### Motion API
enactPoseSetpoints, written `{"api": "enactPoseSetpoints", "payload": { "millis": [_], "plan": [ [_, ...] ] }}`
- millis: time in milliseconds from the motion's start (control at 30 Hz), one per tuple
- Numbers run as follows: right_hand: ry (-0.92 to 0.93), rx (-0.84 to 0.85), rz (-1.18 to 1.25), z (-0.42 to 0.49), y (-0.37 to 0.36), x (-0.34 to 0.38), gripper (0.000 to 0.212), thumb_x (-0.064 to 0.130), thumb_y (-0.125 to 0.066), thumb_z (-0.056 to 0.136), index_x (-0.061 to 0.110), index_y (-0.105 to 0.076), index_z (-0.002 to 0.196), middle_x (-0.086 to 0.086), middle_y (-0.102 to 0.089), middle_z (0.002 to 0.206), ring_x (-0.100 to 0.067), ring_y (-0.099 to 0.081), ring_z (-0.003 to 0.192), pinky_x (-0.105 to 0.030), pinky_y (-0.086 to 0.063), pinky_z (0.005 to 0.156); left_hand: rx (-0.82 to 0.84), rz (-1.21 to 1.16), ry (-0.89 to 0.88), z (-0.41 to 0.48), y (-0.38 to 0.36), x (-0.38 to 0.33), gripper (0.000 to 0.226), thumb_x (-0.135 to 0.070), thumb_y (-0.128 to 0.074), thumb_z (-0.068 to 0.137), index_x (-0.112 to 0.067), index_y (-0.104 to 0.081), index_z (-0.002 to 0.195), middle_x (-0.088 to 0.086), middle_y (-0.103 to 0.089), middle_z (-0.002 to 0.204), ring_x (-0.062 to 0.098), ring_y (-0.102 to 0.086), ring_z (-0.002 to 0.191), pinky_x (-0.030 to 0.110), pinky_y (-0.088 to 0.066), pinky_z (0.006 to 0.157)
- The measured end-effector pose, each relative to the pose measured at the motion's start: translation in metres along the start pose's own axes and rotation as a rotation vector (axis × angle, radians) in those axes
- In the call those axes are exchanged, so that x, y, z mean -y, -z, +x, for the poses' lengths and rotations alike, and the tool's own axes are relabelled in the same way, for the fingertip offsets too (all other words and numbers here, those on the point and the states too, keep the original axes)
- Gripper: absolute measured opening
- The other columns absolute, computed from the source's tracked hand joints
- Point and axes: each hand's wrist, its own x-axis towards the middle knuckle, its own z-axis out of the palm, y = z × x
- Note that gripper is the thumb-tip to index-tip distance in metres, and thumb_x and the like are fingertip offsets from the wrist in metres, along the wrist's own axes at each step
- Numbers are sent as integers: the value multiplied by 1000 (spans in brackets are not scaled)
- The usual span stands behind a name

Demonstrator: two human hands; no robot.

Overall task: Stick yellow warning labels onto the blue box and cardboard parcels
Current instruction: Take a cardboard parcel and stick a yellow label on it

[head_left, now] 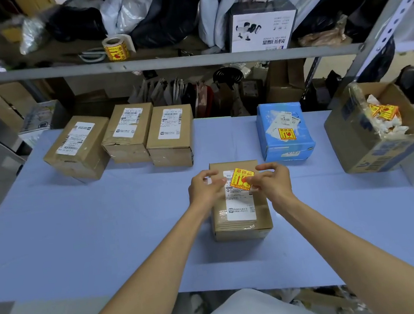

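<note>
A cardboard parcel (241,221) with a white shipping label lies in front of me on the blue table (77,228). Over its far end I hold a yellow warning label (241,177), tilted. My right hand (270,178) pinches the label's lower right corner. My left hand (205,187) pinches the label's left edge between thumb and fingers. The blue box (285,132) at the back right carries a yellow label on its top. Three more cardboard parcels (78,148) (128,133) (171,135) stand in a row at the back left, with white labels only.
An open cardboard box (374,144) at the right holds crumpled backing paper and yellow label scraps. On the grey shelf (161,66) above sit a roll of yellow labels (116,48), scissors (92,56) and a white product box (261,29).
</note>
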Motion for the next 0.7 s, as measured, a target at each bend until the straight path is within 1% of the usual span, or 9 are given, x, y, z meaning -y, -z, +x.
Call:
{"api": "enactPoseSetpoints", "payload": {
  "millis": [67, 100, 167, 267, 367, 467, 567, 633, 700],
  "plan": [
    [7, 61, -38, -1, 3, -5, 37, 0, -82, 70, 11, -57, 94, -17, -70, 96, -26, -71, 79, -28, -56, 63, 35, 53, 12, 1, 4, 1, 19, -21, -73, 82, -16, -71, 101, -2, -61, 97, 12, -59, 81, 12, -45, 51],
    [9, 98, -46, -1, 4, -6, 34, 0, -81, 70, 9, -58, 93, -18, -70, 97, -28, -71, 82, -29, -57, 65, 78, 85, 12, 1, 5, 2, 16, -24, -72, 82, -15, -72, 96, -1, -64, 97, 10, -57, 77, 12, -40, 47],
    [8, 166, -66, -4, 5, -7, 30, 0, -80, 72, 5, -61, 94, -18, -71, 96, -28, -71, 85, -30, -59, 68, 138, 138, 15, 0, 6, 3, 14, -28, -72, 83, -16, -71, 90, 0, -67, 97, 8, -53, 73, 17, -35, 50],
    [4, 208, -122, -7, 5, -6, 34, 4, -80, 73, -1, -62, 102, -11, -71, 93, -21, -70, 80, -25, -58, 62, 158, 162, 18, -1, 4, 6, 11, -26, -71, 84, -16, -69, 88, 0, -65, 92, 9, -54, 73, 20, -34, 52],
    [3, 214, -144, -6, 4, -6, 35, 5, -79, 74, 0, -61, 104, -9, -70, 95, -18, -69, 77, -19, -53, 52, 149, 181, 10, -2, 2, 7, 9, -26, -70, 85, -17, -68, 88, 3, -68, 99, 17, -60, 88, 23, -39, 56],
    [-42, 212, -177, -4, 4, -7, 35, 1, -78, 75, -1, -58, 105, -8, -67, 96, -18, -69, 76, -22, -54, 55, 113, 219, 2, -3, 1, 10, 8, -24, -70, 85, -16, -68, 88, 3, -67, 108, 21, -62, 98, 21, -46, 63],
    [-92, 211, -232, -2, 5, -11, 30, -3, -77, 74, -1, -58, 97, -13, -68, 93, -20, -68, 71, -23, -55, 54, 101, 290, -24, -6, 0, 14, 9, -19, -71, 84, -12, -70, 88, 2, -65, 104, 19, -61, 98, 23, -47, 73],
    [-93, 199, -277, -1, 5, -15, 28, -4, -79, 72, 3, -56, 89, -18, -69, 91, -22, -68, 68, -25, -55, 54, 108, 320, -35, -8, -1, 17, 10, -17, -70, 83, -9, -70, 89, 1, -63, 101, 16, -55, 95, 24, -43, 75],
    [-68, 174, -344, 0, 3, -18, 29, -3, -80, 70, 4, -56, 84, -18, -69, 87, -23, -68, 67, -27, -57, 55, 108, 349, -47, -9, -1, 21, 10, -17, -70, 83, -8, -70, 88, 3, -64, 103, 15, -53, 95, 24, -41, 76]
  ]
}}
